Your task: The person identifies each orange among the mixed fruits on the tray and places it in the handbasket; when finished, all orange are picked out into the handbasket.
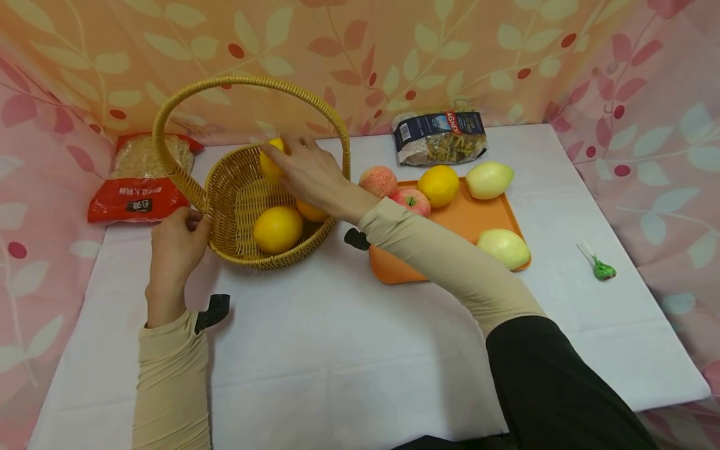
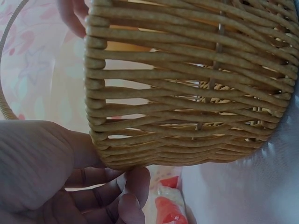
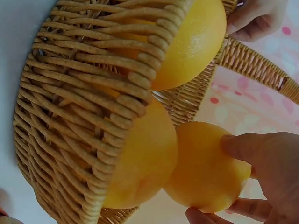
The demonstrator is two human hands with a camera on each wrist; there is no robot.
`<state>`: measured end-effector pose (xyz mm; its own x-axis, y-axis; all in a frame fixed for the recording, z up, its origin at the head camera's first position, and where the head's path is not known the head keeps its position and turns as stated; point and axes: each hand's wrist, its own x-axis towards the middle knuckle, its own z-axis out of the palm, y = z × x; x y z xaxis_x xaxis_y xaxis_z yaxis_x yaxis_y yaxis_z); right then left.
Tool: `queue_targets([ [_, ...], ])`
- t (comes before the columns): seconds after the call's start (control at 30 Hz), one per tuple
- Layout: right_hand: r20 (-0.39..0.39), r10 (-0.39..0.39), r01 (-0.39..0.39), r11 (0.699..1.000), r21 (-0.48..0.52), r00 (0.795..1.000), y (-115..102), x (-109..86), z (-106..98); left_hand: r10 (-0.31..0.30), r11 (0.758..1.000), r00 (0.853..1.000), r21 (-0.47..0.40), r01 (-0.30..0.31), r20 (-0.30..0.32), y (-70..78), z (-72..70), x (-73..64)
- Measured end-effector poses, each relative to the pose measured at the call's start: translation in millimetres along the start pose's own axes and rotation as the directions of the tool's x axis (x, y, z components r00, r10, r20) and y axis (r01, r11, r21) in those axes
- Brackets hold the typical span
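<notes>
A woven wicker basket (image 1: 239, 244) with a tall arched handle stands at the left of the table. My left hand (image 1: 179, 247) pinches its rim near the handle's left foot, as the left wrist view shows the thumb and fingers at the wicker edge (image 2: 110, 158). Over the basket's far side, my right hand (image 1: 315, 175) holds a yellow citrus fruit (image 3: 205, 165) between thumb and fingertips. Two more citrus fruits lie inside: a yellow one (image 1: 278, 229) toward the front and an orange-toned one (image 1: 311, 211) partly hidden under my right wrist.
Right of the basket, an orange tray (image 1: 450, 219) bears a peach (image 1: 378, 181), a red apple (image 1: 413, 201), a yellow fruit (image 1: 438, 185) and two pale green-yellow fruits (image 1: 503, 248). A pasta bag (image 1: 441, 137), a red bag (image 1: 143, 187) and a small green-topped item (image 1: 604, 270) lie around.
</notes>
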<state>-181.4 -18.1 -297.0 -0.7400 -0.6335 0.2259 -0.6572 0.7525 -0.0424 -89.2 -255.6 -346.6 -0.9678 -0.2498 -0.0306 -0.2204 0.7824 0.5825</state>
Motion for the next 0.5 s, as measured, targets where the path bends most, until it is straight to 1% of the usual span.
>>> queue_targets([
  [0.17,0.025,0.032,-0.031,0.999,-0.044,0.999,-2,7.8,8,-0.002,1.000,1.000,-0.001,0.002,0.001,-0.3,0.1,-0.2],
  [0.5,0.058,0.039,-0.037,0.998,-0.048,0.998,-2,13.0,22,-0.020,1.000,1.000,-0.006,0.020,0.022,-1.8,1.1,2.0],
])
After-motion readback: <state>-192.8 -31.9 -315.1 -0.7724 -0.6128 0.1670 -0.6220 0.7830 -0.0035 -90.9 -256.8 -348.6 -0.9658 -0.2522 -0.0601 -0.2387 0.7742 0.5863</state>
